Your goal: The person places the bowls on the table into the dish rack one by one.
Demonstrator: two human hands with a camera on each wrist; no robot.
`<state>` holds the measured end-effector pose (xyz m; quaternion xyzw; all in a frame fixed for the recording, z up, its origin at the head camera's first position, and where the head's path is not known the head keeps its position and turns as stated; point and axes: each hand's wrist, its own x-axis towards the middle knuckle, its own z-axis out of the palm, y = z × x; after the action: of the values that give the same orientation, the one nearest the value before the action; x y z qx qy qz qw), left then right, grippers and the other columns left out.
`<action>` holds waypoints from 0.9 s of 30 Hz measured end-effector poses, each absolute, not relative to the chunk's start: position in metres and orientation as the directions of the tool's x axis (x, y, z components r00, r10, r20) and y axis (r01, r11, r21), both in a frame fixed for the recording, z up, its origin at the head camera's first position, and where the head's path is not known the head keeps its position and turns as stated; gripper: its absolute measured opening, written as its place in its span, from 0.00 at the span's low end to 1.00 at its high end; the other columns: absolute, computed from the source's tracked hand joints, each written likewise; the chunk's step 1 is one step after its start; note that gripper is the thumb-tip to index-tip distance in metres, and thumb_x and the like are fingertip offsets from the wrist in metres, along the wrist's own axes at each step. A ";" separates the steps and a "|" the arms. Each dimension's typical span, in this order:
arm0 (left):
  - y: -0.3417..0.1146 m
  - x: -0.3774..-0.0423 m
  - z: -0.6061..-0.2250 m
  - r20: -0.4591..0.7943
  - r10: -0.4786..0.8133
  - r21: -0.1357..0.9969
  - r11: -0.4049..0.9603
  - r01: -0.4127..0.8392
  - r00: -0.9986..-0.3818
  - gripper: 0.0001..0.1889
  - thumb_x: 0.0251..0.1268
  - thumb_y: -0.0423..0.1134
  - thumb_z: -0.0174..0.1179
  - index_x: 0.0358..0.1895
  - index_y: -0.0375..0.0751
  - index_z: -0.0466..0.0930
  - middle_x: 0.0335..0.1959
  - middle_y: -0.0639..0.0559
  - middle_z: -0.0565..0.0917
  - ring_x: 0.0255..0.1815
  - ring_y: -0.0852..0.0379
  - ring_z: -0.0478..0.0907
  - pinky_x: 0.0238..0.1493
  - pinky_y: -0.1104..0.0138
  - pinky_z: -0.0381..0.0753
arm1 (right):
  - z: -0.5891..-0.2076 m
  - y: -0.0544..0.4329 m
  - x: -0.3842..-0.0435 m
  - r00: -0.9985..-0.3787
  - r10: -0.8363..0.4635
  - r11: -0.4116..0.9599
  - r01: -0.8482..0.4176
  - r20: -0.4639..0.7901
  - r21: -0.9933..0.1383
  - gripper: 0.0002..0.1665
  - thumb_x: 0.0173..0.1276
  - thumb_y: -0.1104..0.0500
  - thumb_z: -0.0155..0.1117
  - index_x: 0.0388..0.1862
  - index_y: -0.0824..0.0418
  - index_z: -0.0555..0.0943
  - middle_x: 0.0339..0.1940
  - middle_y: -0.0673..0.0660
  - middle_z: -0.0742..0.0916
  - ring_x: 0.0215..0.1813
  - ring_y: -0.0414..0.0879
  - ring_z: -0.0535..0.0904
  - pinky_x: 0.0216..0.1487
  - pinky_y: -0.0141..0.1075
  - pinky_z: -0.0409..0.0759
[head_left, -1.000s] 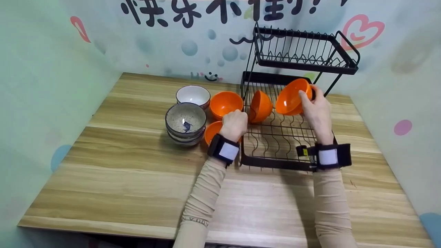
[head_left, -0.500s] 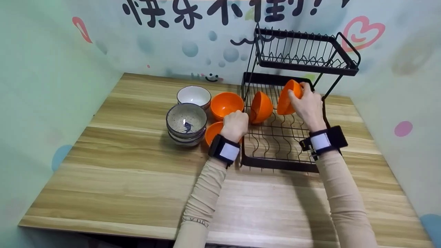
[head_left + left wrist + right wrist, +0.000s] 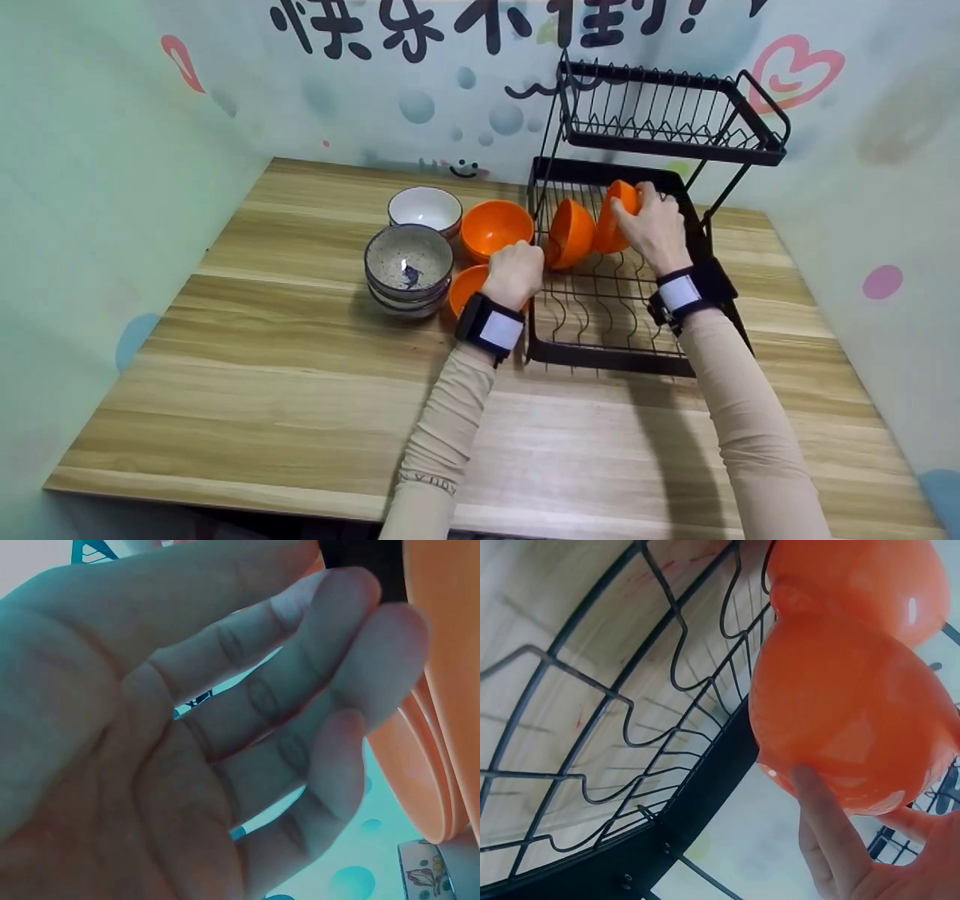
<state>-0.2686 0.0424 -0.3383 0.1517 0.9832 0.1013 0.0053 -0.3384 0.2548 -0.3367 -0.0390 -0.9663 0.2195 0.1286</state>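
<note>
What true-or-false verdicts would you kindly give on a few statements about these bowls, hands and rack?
The right hand holds an orange bowl at the rack. True.
The left hand has no bowl in its palm. True.
The white bowl is behind the speckled bowl. True.
The speckled bowl is on the rack. False: it tops a stack on the table.
Every orange bowl is on the rack. False: other orange bowls stand left of it.

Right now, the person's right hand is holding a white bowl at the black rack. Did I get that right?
Not quite: the bowl is orange, not white. The head view shows it in the right hand at the black rack.
</note>
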 end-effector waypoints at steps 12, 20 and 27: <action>0.042 -0.266 -0.339 0.048 0.307 0.194 0.931 0.311 -0.950 0.13 0.66 0.32 0.50 0.45 0.38 0.85 0.45 0.43 0.85 0.45 0.46 0.84 0.43 0.56 0.84 | -0.347 0.246 -0.344 -0.962 0.106 0.921 -0.001 0.252 -0.389 0.38 0.67 0.33 0.43 0.64 0.59 0.65 0.49 0.72 0.78 0.48 0.66 0.74 0.42 0.52 0.73; 0.041 -0.266 -0.338 0.040 0.313 0.213 0.925 0.314 -0.949 0.13 0.66 0.31 0.51 0.46 0.37 0.84 0.46 0.42 0.85 0.46 0.45 0.83 0.44 0.55 0.84 | -0.355 0.244 -0.347 -0.967 0.097 0.926 0.001 0.235 -0.378 0.39 0.67 0.33 0.44 0.65 0.59 0.65 0.53 0.76 0.74 0.48 0.68 0.75 0.41 0.55 0.75; 0.041 -0.267 -0.338 0.035 0.316 0.215 0.924 0.316 -0.948 0.13 0.67 0.31 0.50 0.46 0.37 0.84 0.46 0.42 0.85 0.46 0.45 0.83 0.44 0.55 0.84 | -0.360 0.241 -0.348 -0.967 0.077 0.935 -0.015 0.243 -0.355 0.39 0.67 0.32 0.44 0.64 0.59 0.65 0.51 0.76 0.75 0.48 0.70 0.75 0.43 0.58 0.75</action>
<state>-0.2667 0.0409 -0.3378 0.1609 0.9809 0.1095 0.0003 -0.3477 0.2408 -0.3596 -0.0160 -0.9752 0.1801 0.1276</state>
